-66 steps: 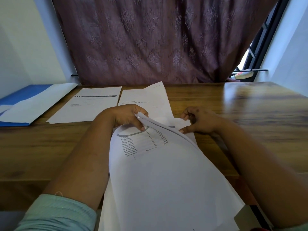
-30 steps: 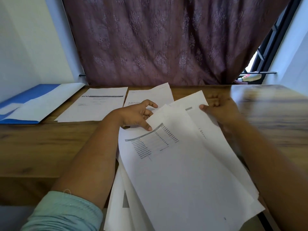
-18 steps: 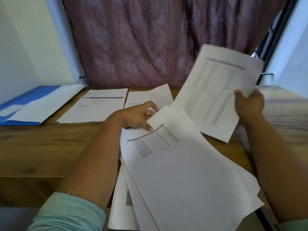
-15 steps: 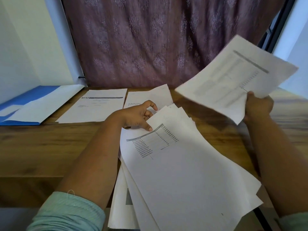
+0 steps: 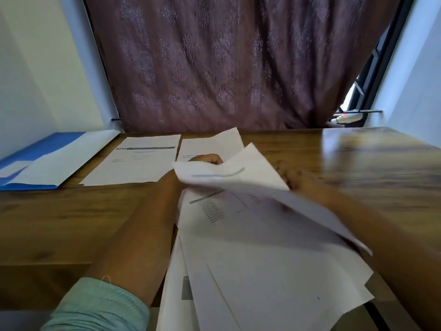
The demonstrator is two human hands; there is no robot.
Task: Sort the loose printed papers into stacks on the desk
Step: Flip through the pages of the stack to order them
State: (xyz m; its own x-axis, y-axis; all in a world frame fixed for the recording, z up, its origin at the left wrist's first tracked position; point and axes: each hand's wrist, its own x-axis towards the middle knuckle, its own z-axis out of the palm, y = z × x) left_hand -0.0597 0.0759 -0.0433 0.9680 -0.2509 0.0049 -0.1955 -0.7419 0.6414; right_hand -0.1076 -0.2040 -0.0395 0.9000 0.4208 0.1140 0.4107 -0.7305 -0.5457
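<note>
A fanned pile of printed papers hangs over the near edge of the wooden desk. My left hand grips the pile's far left corner and is mostly hidden behind a curled, blurred top sheet lifted above the pile. My right hand is low at the pile's far right and holds the edge of a white sheet that sticks out behind the lifted one; its fingers are partly covered. Two sorted stacks lie further back: one with a dark header bar, another just beyond my left hand.
A blue folder with a white sheet on it lies at the desk's far left. A maroon curtain hangs behind the desk, with a dark window frame at its right. Bare wood shows on the right.
My right hand came down from its raised position at the right, back to the pile's far edge with its sheet. The top sheet of the pile has curled upward.
</note>
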